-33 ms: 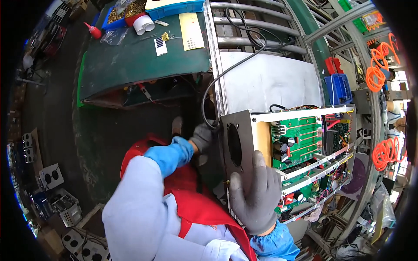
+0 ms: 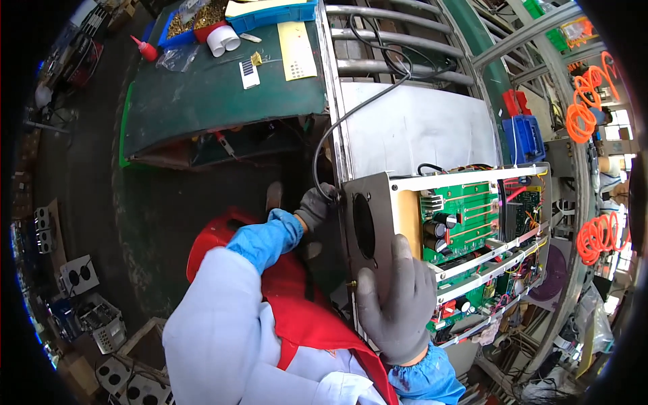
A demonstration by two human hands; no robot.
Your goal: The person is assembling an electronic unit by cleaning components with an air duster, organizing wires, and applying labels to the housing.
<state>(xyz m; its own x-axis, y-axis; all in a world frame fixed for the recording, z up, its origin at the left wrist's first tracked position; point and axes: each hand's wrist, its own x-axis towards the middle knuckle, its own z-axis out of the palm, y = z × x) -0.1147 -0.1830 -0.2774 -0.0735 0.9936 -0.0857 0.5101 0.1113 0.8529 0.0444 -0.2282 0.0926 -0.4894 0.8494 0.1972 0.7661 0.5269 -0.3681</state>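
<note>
My left hand (image 2: 315,208), in a grey glove, is closed around the lower end of a black cable (image 2: 318,150), beside the left side of an open metal chassis (image 2: 380,202). Its fingertips are partly hidden, as is the cable's end. My right hand (image 2: 403,304), gloved in grey, lies against the chassis's near left corner with fingers stretched and thumb apart. A round dark opening (image 2: 364,226) shows in the chassis's end panel. Inside the frame sit green circuit boards (image 2: 467,214) with capacitors, wires and white crossbars.
The chassis stands on a roller conveyor (image 2: 405,34), next to a pale metal sheet (image 2: 418,125). A green workbench (image 2: 202,94) at the left holds parts bins, a yellow card (image 2: 297,50) and white rolls. Blue tool case (image 2: 524,138) and orange coiled hoses (image 2: 597,239) are at the right.
My left hand and forearm have shifted slightly up and to the right beside the chassis. My right hand stays where it was.
</note>
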